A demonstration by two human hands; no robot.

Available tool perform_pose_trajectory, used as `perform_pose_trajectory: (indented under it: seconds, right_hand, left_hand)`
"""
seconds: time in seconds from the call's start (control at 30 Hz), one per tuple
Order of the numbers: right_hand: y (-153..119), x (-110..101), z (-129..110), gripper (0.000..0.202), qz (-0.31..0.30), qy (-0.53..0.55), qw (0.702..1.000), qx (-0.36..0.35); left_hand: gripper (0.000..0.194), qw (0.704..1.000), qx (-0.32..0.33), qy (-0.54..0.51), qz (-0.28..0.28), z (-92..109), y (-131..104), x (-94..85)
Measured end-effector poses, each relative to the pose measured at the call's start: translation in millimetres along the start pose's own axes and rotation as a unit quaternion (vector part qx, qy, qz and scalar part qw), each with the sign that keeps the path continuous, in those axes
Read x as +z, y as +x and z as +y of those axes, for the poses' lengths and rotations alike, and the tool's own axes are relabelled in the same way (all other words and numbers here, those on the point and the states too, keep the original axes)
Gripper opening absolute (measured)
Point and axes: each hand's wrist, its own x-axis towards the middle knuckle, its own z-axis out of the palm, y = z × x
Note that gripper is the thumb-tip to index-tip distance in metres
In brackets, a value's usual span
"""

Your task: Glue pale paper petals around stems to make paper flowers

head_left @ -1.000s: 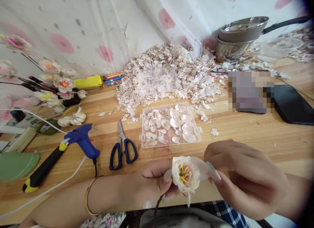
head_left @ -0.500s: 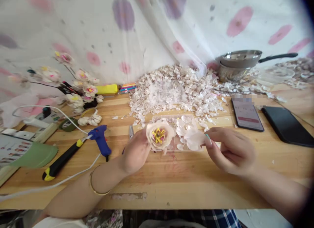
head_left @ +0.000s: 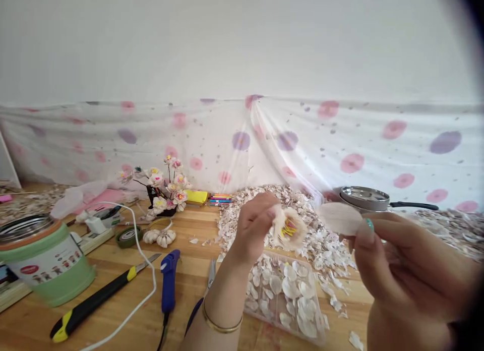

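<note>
My left hand (head_left: 254, 229) grips a cream-white handmade flower (head_left: 297, 229) with yellow and purplish stamens, holding it up above the table. To the right, my right hand (head_left: 393, 260) pinches a single pale, translucent petal (head_left: 339, 218) between thumb and forefinger, apart from the flower. Below the hands lies a clear compartment box (head_left: 278, 327) with loose white petals in it. Scissors (head_left: 212, 274) lie by my left forearm, partly hidden behind it.
A large heap of petals (head_left: 238, 217) lies behind the box. On the left are a blue glue gun (head_left: 170, 280) with a white cable (head_left: 153, 270) nearby, a black-yellow knife (head_left: 98, 298), a green container (head_left: 71, 265) and finished flowers (head_left: 176, 187). A pan (head_left: 365, 197) stands back right.
The view has tilted up, showing more wall. Both hands have risen from over the box, still holding the flower and the petal. The flower now faces more to the right.
</note>
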Motion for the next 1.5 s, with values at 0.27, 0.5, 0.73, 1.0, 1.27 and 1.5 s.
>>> perform_pose_trajectory:
  seconds: [0.27, 0.5, 0.73, 1.0, 1.27, 1.5]
  right_hand:
    - [4.0, -3.9, -9.3, 0.019, -0.052, -0.101, 0.989, -0.092]
    - [-0.6, 5.7, -9.2, 0.016, -0.048, -0.102, 0.99, -0.082]
    - [0.8, 8.4, -8.3, 0.016, -0.044, -0.095, 0.991, -0.084]
    - [-4.8, 13.7, -7.5, 0.016, 0.023, 0.008, 1.0, -0.017]
    - [-1.7, 9.0, -7.5, 0.009, -0.009, 0.091, 0.992, 0.085]
    - [0.8, 6.6, -8.4, 0.026, -0.039, 0.013, 0.995, 0.086]
  left_hand:
    - [0.041, 0.998, 0.009, 0.03, -0.051, 13.0, -5.7, 1.6]
    - [0.039, 0.99, -0.037, 0.104, -0.089, 14.8, -8.7, 7.4]
    - [0.038, 0.998, 0.004, 0.052, -0.043, 1.8, -7.9, 5.0]
    - [0.039, 0.993, 0.044, 0.103, -0.022, 6.2, -5.1, 5.3]
    - [0.03, 0.993, 0.069, 0.089, -0.028, 6.0, -4.8, 5.2]
    - [0.029, 0.991, 0.07, 0.109, -0.041, 5.8, -4.0, 2.6]
